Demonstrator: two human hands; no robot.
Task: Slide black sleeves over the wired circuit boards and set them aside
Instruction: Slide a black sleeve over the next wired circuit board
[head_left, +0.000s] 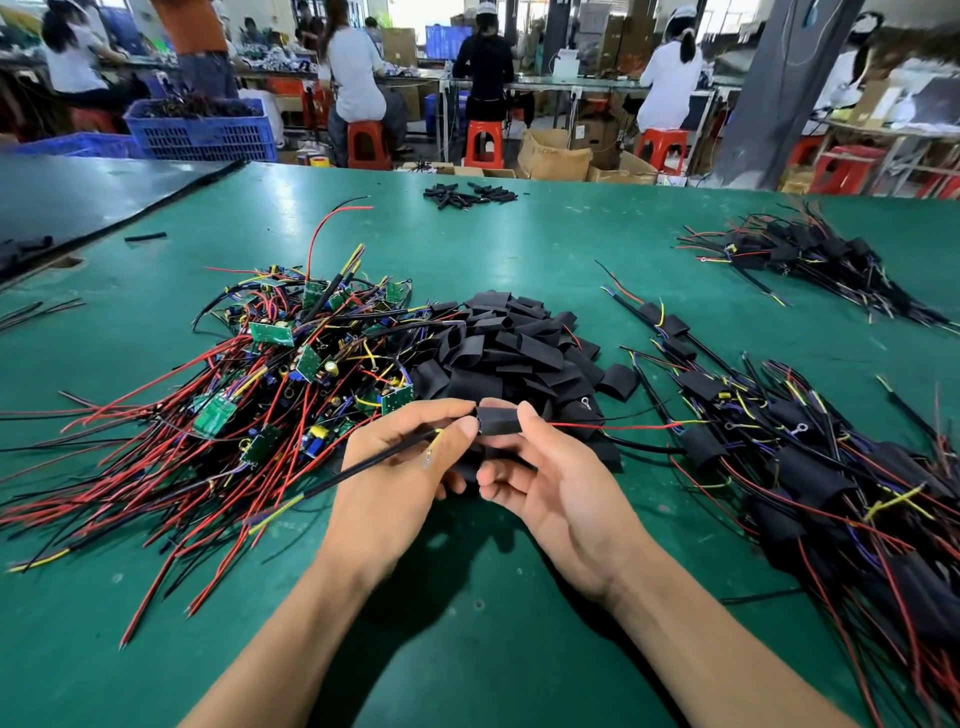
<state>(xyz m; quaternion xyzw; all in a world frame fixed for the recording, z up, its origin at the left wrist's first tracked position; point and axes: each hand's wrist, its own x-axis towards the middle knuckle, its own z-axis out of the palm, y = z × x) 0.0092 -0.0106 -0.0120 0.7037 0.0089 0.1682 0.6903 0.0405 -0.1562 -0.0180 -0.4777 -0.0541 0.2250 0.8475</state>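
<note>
Sleeve (500, 420) in pinch of left hand (400, 478), right hand (566, 488)

Both bare forearms reach forward and converge. The left hand (400, 467) pinches the left end of a black sleeve (498, 420) between thumb and forefinger, its other fingers curled under. Just beside it, the right hand (563, 483) lies palm up, thumb on top of the sleeve and fingers curled beneath it.
</note>
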